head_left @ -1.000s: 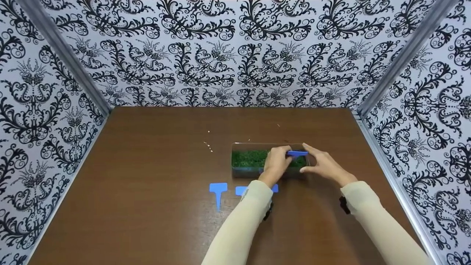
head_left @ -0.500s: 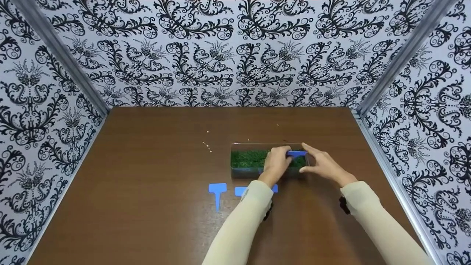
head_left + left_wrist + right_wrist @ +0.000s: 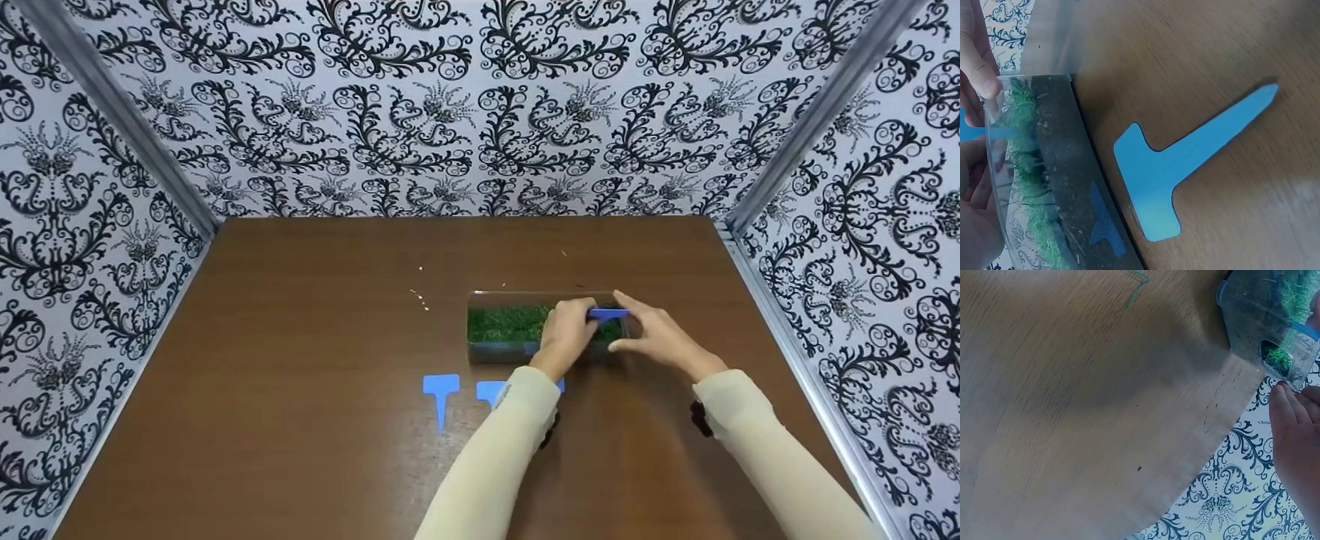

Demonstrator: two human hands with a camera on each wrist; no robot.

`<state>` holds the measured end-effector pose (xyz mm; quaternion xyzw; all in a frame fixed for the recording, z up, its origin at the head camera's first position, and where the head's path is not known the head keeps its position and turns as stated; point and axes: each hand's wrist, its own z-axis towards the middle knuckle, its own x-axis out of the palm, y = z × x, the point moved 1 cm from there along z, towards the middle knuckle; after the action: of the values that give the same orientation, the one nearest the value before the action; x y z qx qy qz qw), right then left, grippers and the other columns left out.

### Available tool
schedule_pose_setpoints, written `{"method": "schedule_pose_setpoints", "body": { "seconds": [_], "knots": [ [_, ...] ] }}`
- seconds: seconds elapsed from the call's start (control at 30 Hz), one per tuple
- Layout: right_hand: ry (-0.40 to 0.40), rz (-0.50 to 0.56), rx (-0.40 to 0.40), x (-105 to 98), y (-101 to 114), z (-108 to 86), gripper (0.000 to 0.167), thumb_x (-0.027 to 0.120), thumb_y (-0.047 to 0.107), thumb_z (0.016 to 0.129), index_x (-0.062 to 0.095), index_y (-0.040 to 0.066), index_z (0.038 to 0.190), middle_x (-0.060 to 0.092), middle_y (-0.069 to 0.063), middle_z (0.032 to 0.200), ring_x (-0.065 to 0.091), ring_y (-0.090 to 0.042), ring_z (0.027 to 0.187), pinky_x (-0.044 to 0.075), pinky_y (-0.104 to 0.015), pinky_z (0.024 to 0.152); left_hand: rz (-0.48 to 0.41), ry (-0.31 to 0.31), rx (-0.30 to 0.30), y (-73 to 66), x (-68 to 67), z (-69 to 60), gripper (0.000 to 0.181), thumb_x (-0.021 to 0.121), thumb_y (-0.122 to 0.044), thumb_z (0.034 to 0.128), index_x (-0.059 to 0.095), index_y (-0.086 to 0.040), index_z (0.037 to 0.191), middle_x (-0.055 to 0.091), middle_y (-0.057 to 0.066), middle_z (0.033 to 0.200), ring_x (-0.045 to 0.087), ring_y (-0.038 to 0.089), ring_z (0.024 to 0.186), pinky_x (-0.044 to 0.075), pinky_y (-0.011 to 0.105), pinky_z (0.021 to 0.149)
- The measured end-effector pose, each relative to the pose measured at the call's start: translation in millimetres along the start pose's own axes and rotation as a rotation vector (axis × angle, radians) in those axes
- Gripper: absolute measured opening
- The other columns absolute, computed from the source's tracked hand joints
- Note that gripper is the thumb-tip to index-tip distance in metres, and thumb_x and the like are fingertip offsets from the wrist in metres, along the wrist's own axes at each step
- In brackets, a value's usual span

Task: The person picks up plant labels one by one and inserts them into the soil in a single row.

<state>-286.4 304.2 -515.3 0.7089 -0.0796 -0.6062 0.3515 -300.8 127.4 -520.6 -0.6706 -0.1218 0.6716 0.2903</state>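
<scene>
In the head view my left hand [image 3: 566, 334] reaches over the clear planter box [image 3: 487, 352] of dark soil and green grass. It pinches a blue T-shaped plant label [image 3: 609, 313], whose stem points down into the grass in the left wrist view. My right hand [image 3: 664, 337] holds the box's right end, thumb at the front corner and fingers at the back. Another blue label [image 3: 1154, 174] lies on the table before the box. The buried tip of the held label cannot be made out.
On the brown table [image 3: 300, 375], a loose label [image 3: 441, 384] lies left of my forearm. Two more blue pieces show on either side of my left sleeve [image 3: 491, 457]. Pale crumbs [image 3: 420, 300] are scattered behind. Patterned walls [image 3: 405, 112] enclose the table.
The view has shifted very slightly. Both hands stay at the box, and the pinched label shows no clear movement.
</scene>
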Motion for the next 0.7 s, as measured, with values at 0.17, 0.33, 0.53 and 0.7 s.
{"method": "schedule_pose_setpoints", "body": {
  "seconds": [0.17, 0.33, 0.53, 0.7],
  "knots": [
    [0.019, 0.004, 0.019, 0.1, -1.0, -0.4, 0.090, 0.077, 0.023, 0.087, 0.024, 0.001, 0.156, 0.023, -0.023, 0.163, 0.028, -0.045, 0.147, 0.034, -0.061, 0.113, 0.039, 0.008, 0.012, -0.4, 3.1, 0.9, 0.007, 0.070, -0.024, 0.0937, 0.071, -0.021, 0.099, 0.075, -0.007, 0.098, 0.070, 0.009, 0.083, 0.054, 0.024, 0.068],
    [0.012, -0.001, 0.014, 0.6, -1.3, 0.0, 0.090, 0.078, 0.021, 0.086, 0.025, 0.000, 0.156, 0.023, -0.022, 0.163, 0.029, -0.045, 0.147, 0.034, -0.061, 0.113, 0.082, 0.012, 0.032, 0.7, 6.1, 1.7, 0.009, 0.071, -0.024, 0.0931, 0.071, -0.021, 0.101, 0.076, -0.006, 0.100, 0.073, 0.012, 0.088, 0.056, 0.027, 0.071],
    [0.012, 0.000, 0.020, 0.8, -0.7, -0.4, 0.089, 0.077, 0.021, 0.087, 0.025, 0.000, 0.156, 0.023, -0.021, 0.163, 0.029, -0.044, 0.147, 0.033, -0.060, 0.114, 0.114, 0.028, 0.028, -0.3, 6.6, 3.0, 0.010, 0.070, -0.025, 0.0936, 0.072, -0.022, 0.103, 0.076, -0.006, 0.100, 0.073, 0.014, 0.088, 0.056, 0.028, 0.072],
    [0.013, 0.007, 0.033, 0.6, -1.0, -0.6, 0.089, 0.077, 0.022, 0.087, 0.025, 0.001, 0.156, 0.023, -0.020, 0.164, 0.028, -0.044, 0.148, 0.032, -0.061, 0.115, 0.139, 0.050, 0.000, -1.6, 7.7, 4.9, 0.012, 0.070, -0.026, 0.0940, 0.073, -0.024, 0.105, 0.076, -0.007, 0.102, 0.073, 0.014, 0.090, 0.057, 0.029, 0.074]
  ]
}}
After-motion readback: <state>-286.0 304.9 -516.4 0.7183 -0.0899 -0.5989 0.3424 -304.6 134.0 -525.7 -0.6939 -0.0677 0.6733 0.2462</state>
